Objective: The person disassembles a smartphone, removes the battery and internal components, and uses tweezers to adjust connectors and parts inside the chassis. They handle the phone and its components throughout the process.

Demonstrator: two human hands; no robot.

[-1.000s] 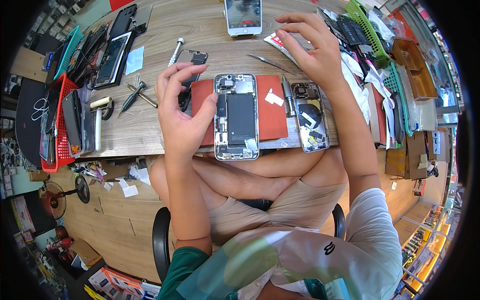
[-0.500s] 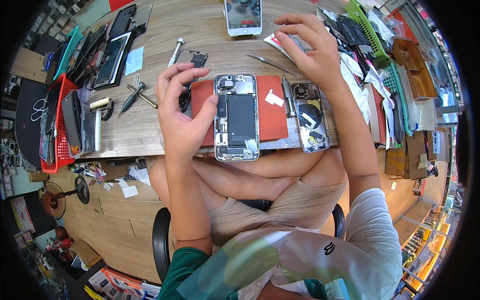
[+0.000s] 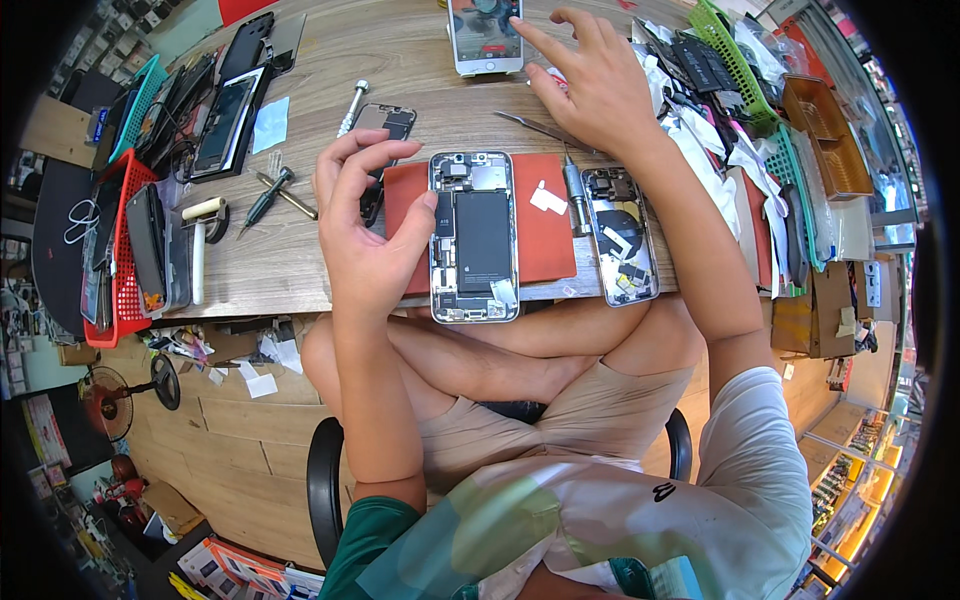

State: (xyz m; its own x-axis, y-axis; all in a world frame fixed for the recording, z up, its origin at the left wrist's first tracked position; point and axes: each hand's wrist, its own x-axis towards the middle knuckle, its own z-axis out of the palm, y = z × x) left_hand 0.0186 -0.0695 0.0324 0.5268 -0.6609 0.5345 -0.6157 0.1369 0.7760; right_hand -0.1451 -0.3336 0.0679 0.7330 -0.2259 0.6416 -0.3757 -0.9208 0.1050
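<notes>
"Where's our opened phone point(image 3: 482, 240)?"
"On the red mat point(image 3: 548, 245) — screwdriver point(image 3: 576, 190) at right. Our left hand point(image 3: 362, 222), loosely open, partly hides a dark panel point(image 3: 398, 119); our right hand point(image 3: 597, 85), fingers spread, points at a propped phone point(image 3: 484, 38)."

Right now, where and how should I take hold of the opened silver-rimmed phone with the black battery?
Best grip, likely: the phone by both long edges at its lower end, coming from the near side; that end juts past the red rectangular mat, and the edges spare exposed internals.
</notes>
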